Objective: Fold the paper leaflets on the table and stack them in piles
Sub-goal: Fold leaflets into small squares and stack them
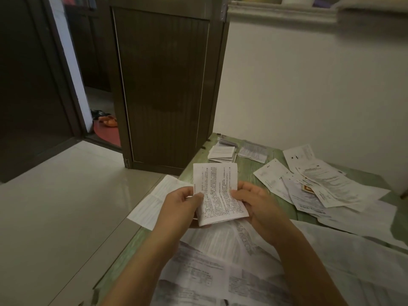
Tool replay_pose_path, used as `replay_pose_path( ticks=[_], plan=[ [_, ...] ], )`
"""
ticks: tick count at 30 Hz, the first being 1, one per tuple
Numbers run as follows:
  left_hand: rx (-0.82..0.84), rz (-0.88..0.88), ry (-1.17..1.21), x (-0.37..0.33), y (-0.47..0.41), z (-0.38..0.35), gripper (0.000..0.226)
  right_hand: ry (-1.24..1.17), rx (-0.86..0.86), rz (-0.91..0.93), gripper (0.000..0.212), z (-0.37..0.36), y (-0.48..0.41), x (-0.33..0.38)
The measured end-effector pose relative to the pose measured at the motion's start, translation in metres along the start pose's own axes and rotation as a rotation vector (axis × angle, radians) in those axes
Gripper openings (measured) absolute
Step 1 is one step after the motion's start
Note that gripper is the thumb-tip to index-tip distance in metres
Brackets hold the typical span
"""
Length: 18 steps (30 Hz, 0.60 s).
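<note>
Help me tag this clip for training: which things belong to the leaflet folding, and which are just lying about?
Job in hand:
- held leaflet, pinched by left hand and right hand
- folded pile
- unfolded leaflets
- table

Lying about:
- orange slippers
- red mat
- door

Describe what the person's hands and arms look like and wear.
Both are bare: the left hand and right hand show no gloves, rings or wristbands, and the forearms carry no sleeves or watch down to the picture's lower edge.
</note>
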State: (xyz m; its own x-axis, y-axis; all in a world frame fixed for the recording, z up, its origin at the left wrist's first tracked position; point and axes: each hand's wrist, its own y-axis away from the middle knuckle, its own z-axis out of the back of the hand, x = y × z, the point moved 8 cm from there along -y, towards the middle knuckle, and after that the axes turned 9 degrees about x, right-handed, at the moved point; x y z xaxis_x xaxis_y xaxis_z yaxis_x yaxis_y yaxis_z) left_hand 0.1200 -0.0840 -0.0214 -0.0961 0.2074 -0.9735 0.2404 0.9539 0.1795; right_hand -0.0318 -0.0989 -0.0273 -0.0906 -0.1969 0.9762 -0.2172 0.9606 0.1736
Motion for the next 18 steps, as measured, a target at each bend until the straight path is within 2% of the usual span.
replay_pose_path(
  ticks=[5, 8, 13, 18],
  plan=[
    [-0.028, -0.010, -0.040, -0.001, 0.004, 0.003, 0.018, -0.058, 0.074, 0.010, 0.020, -0.006, 0.000, -0.004],
    [-0.047, 0.006, -0.030, -0.001, 0.006, 0.006, 0.028, -0.097, 0.104, 0.009, 0.027, -0.011, 0.001, -0.004],
    [-0.089, 0.029, 0.083, 0.004, 0.007, 0.010, 0.031, 0.059, 0.070, 0.039, 0.053, -0.012, 0.001, -0.002],
    [-0.049, 0.055, 0.245, 0.009, 0.008, 0.009, 0.029, 0.128, 0.005, 0.173, 0.051, -0.011, 0.004, 0.009]
  ],
)
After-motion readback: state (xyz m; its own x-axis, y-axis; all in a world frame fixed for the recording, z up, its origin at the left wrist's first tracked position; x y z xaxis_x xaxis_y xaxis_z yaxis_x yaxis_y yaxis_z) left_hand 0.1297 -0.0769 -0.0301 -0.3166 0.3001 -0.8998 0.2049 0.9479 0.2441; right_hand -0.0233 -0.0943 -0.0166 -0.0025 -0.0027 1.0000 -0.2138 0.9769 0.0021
